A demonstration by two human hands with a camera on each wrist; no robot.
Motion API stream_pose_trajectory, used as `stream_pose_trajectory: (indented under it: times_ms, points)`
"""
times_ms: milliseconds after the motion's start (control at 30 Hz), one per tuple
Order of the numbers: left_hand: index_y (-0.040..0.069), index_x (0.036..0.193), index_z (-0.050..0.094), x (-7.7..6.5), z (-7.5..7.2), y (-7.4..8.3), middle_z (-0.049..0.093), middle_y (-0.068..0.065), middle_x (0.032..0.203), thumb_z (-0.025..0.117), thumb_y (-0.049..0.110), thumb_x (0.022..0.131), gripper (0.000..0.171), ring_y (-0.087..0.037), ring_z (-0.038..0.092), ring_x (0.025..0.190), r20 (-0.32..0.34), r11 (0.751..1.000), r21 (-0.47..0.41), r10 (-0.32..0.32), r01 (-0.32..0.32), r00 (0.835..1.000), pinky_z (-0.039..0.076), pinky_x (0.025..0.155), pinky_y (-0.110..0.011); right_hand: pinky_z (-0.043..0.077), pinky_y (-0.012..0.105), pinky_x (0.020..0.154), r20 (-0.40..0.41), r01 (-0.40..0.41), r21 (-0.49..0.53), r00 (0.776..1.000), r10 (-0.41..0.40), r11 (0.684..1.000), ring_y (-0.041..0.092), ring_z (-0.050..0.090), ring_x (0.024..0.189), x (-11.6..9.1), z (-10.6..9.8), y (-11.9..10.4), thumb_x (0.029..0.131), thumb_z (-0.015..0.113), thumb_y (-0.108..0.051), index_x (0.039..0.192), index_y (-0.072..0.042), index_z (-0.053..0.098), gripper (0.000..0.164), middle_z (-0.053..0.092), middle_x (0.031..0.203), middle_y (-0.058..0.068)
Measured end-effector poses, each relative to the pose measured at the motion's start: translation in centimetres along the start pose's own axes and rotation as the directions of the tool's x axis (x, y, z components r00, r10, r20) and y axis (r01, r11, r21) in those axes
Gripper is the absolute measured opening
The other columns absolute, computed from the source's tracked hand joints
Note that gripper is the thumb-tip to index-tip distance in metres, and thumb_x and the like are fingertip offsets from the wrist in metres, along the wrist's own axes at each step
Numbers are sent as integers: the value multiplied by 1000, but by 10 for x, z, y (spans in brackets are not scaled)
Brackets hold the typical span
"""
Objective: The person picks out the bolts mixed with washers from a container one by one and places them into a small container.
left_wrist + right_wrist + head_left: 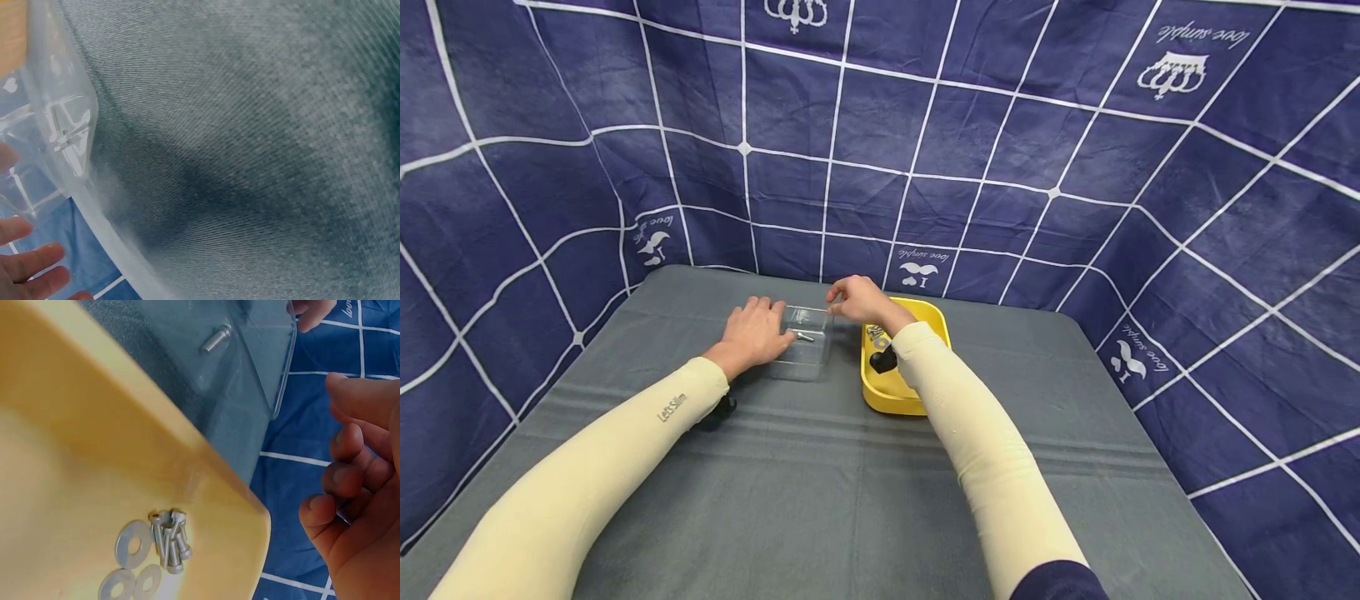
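A clear plastic box (797,367) lies on the grey cloth, with one metal bolt (217,339) in it. My left hand (752,333) rests at the box's left side, its thumb reaching over the box near the bolt. In the left wrist view its fingers (37,265) look spread and relaxed. My right hand (861,300) is above the gap between the box and a yellow tray (187,440), its fingers loosely bent; I see nothing between them. Several metal bolts (170,540) and flat washers (133,544) lie in the tray.
Grey cloth (820,483) covers the table. Navy cloth with white grid lines (880,117) rises behind it and on both sides. The tray stands right of the clear box, partly under my right forearm (977,433).
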State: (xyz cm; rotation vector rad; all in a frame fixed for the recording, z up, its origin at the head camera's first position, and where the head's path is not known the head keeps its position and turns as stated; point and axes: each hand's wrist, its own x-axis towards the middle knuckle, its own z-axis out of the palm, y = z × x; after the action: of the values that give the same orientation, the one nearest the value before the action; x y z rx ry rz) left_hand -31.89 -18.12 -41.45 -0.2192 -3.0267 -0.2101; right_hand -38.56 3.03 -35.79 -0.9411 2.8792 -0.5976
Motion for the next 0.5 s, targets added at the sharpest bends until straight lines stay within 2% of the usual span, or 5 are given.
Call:
stream_pose_trajectory:
  times_ms: [167,300,500]
  points:
    - [-3,140,50,0,-2,5,53,-27,133,58,38,93,63,-44,46,128,-44,1000,-15,22,-22,999,40,100,-63,48,31,84,-4,-4,8,1000,4,1000,18,60,87,-5,-3,5,89,74,-22,113,-8,75,27,72,94,4]
    - [-4,138,51,1,-5,12,54,-27,131,57,35,93,60,-44,47,127,-81,998,-41,44,-47,996,41,101,-61,48,30,81,-16,-7,17,1000,7,1000,18,60,86,-9,-7,11,89,74,-23,111,-10,75,26,69,92,4]
    - [-4,142,48,3,-9,28,51,-26,136,53,33,96,59,-44,45,130,-69,995,-78,60,-66,996,41,105,-59,46,29,76,-15,-25,46,1000,26,999,18,58,81,-17,-11,20,90,73,-22,112,-8,74,26,64,88,5]
